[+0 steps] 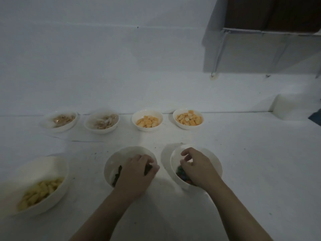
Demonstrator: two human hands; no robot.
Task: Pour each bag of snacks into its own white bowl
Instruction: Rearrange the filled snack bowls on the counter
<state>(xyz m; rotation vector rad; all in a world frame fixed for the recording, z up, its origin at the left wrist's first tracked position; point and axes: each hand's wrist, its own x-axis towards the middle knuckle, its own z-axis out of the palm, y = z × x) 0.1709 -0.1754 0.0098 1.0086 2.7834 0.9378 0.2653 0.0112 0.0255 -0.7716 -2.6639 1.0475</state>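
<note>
Seven white bowls stand on the white table, and no snack bag is in view. In the front row, my left hand [137,173] lies over the middle bowl [111,164] of dark snacks. Its fingers curl inside the right rim and its thumb is at the rim. My right hand [198,169] hovers over the front right bowl [214,164] of coloured candies [180,172], with fingers loosely curled, thumb and forefinger apart, and nothing seen between them. The front left bowl [57,192] holds yellow pieces.
In the back row, two bowls of beige snacks [60,120] [102,122] stand left of two bowls of orange cubes [147,120] [188,118]. A white wall rises behind them. A white block [291,108] sits at the far right edge, and a dark cabinet [271,13] hangs above right.
</note>
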